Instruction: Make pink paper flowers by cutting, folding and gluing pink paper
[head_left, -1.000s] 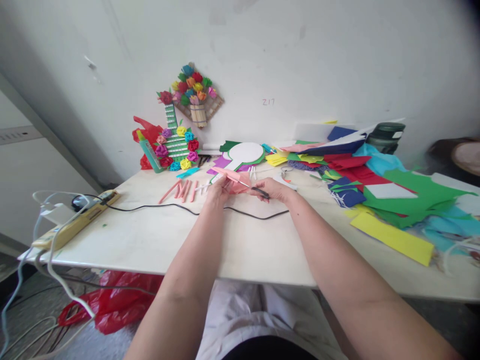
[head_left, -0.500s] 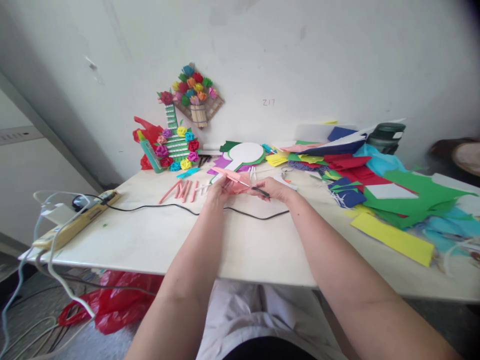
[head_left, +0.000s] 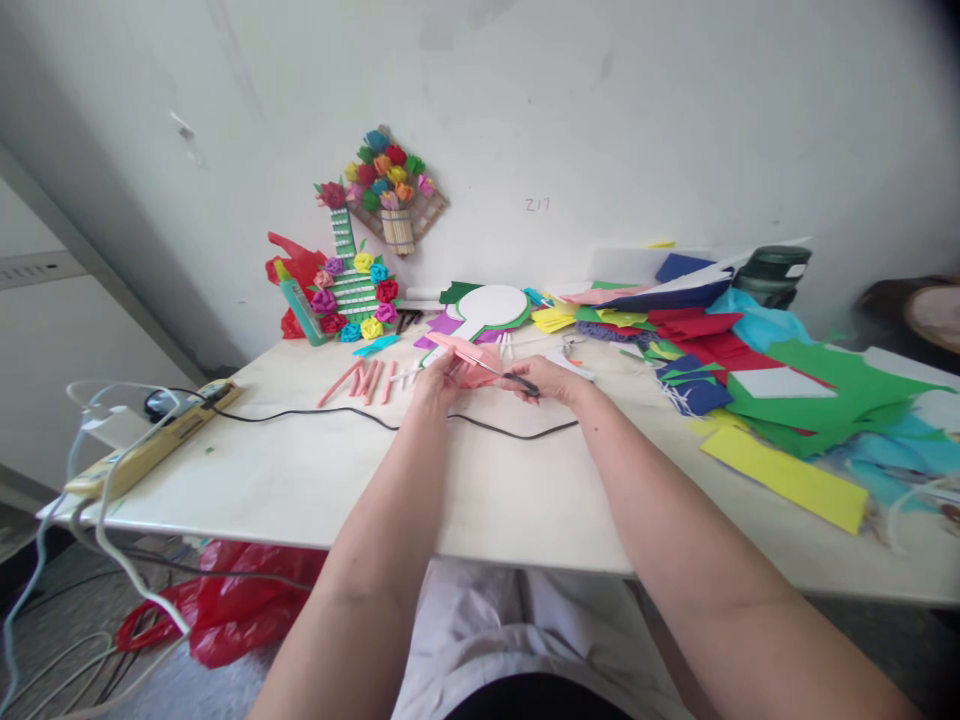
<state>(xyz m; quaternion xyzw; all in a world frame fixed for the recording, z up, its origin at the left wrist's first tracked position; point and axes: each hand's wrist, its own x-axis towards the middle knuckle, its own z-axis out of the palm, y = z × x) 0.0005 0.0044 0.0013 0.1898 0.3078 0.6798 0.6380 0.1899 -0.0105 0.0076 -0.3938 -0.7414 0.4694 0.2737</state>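
My left hand [head_left: 439,383] is closed on a pink paper sheet [head_left: 469,360], held just above the white table [head_left: 315,470]. My right hand [head_left: 551,382] grips black-handled scissors [head_left: 510,377] whose blades reach into the pink sheet from the right. Both hands are near the table's far middle. Several pink paper strips [head_left: 364,380] lie just left of my left hand.
A black cable [head_left: 315,412] crosses the table to a power strip [head_left: 150,440] at the left edge. Paper flower crafts [head_left: 356,295] lean on the wall. A pile of coloured paper [head_left: 750,370] fills the right side. A red plastic bag [head_left: 217,620] lies on the floor.
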